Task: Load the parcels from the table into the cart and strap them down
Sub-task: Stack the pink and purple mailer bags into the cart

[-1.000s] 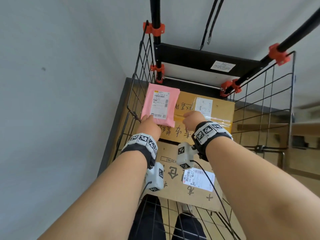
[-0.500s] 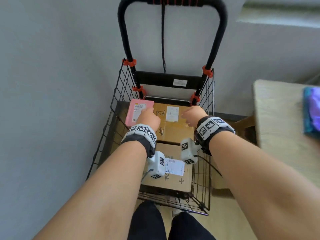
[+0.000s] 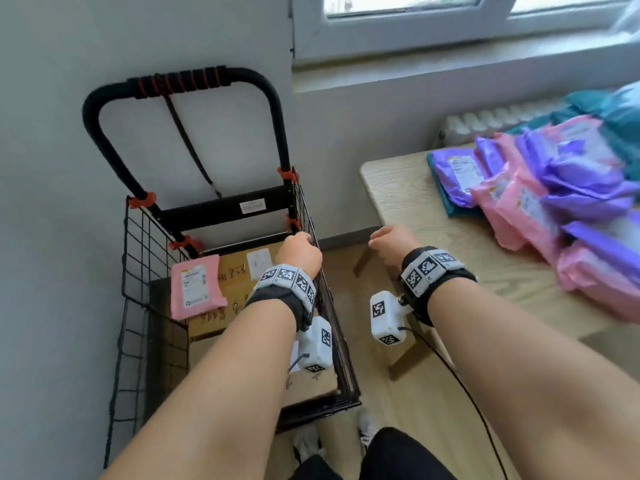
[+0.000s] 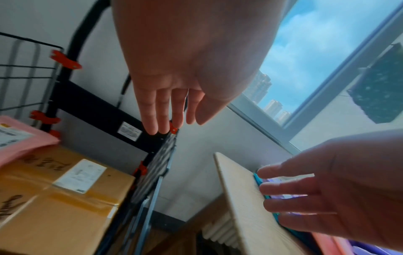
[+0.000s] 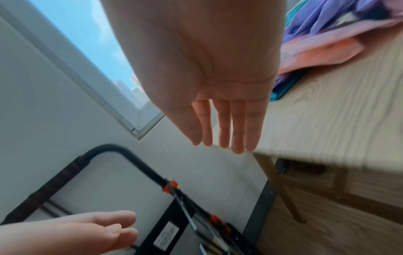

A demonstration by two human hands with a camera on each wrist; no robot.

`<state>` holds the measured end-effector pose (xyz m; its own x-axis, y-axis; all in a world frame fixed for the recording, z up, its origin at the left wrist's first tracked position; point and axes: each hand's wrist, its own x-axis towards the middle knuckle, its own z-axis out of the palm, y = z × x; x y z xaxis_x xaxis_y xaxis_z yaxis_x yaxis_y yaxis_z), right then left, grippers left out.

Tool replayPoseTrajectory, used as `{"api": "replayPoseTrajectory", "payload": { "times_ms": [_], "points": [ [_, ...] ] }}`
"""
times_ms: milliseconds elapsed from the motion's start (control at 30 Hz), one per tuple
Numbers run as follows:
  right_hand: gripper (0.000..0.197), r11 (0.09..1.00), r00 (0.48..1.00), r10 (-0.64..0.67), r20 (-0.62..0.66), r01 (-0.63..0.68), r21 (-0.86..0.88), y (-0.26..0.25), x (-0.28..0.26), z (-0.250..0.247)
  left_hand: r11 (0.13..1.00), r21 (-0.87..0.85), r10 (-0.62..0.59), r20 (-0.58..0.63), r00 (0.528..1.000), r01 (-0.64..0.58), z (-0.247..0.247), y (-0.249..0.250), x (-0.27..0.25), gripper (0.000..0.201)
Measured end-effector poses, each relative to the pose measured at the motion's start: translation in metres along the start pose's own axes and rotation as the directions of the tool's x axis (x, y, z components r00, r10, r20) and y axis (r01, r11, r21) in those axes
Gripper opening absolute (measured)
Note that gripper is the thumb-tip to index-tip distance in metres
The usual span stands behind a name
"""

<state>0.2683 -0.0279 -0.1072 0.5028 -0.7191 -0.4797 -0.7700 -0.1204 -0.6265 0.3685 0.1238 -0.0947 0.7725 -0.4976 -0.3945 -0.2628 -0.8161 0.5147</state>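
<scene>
Window skyline [image 4: 270, 96] only wrist views; head: cart [image 3: 221, 216], parcels [image 3: 540, 195].

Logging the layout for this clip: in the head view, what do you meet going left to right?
Wire cart → pink parcel → left hand → right hand → wooden table → pile of purple and pink parcels.

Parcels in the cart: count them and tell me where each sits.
3. A pink mailer lies on the rear cardboard box; a second cardboard box sits nearer the camera, mostly hidden by the left forearm. Others may lie underneath.
</scene>
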Motion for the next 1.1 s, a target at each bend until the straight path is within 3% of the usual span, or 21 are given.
{"api": "replayPoseTrajectory", "payload": {
  "times_ms": [133,233,300,467,667,767,867,967,1100],
  "points": [
    [0.025,0.994,0.995,0.069,-0.076,-0.062,0.089,0.042,0.002,-0.052,0.993,0.042,0.104,0.044,0.994,-0.106,0.026,0.062,-0.004,0.045],
    [0.012,0.986,0.985,0.107,-0.138,-0.087,0.139,0.077,0.006,-0.099,0.981,0.075,0.175,0.081,0.981,-0.181,0.053,0.114,-0.007,0.044],
    [0.014,0.986,0.981,0.095,-0.171,-0.068,0.153,0.101,0.013,-0.133,0.974,0.069,0.211,0.092,0.973,-0.217,0.074,0.149,-0.008,0.043],
    [0.023,0.990,0.969,0.099,-0.228,-0.073,0.118,0.161,0.037,-0.220,0.973,0.037,0.221,0.101,0.970,-0.226,0.139,0.239,-0.012,0.044],
    [0.021,0.987,0.909,0.109,-0.401,-0.052,0.151,0.222,0.066,-0.322,0.960,0.011,0.274,0.149,0.950,-0.279,0.219,0.339,-0.021,0.039],
    [0.024,0.986,0.885,0.113,-0.451,-0.045,0.160,0.236,0.087,-0.367,0.962,-0.027,0.274,0.141,0.951,-0.273,0.243,0.384,-0.015,0.044],
    [0.024,0.989,0.884,0.111,-0.453,-0.052,0.140,0.243,0.109,-0.399,0.951,0.046,0.298,0.132,0.945,-0.306,0.259,0.420,-0.005,0.038],
    [0.024,0.993,0.891,0.108,-0.441,-0.071,0.098,0.245,0.131,-0.421,0.941,0.075,0.317,0.140,0.938,-0.329,0.270,0.447,0.009,0.038],
    [0.036,0.982,0.907,0.184,-0.379,-0.153,0.111,0.245,0.156,-0.434,0.943,0.080,0.303,0.188,0.934,-0.322,0.282,0.467,0.028,0.043]
  ]
}}
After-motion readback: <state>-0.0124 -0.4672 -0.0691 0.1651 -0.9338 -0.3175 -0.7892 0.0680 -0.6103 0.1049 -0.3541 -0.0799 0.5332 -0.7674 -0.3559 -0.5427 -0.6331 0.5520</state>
